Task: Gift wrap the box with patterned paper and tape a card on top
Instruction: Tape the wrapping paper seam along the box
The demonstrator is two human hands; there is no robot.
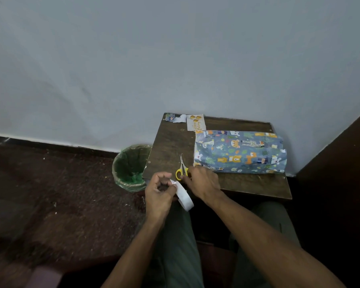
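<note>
Card (196, 122) at far edge of table (170, 142): gold script, unreadable. Wrapped box (239, 151) on right half of table, long axis left-right, small print at near right corner illegible. Left hand (159, 191) pinches tape roll (183, 194) at near left edge. Right hand (204, 182), fingers curled, on yellow scissors (182, 170), blades pointing far.

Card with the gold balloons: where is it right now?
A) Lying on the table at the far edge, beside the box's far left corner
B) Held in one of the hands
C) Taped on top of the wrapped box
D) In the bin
A: the card lies flat on the table by the wall, just off the far left corner of the wrapped box.
</note>
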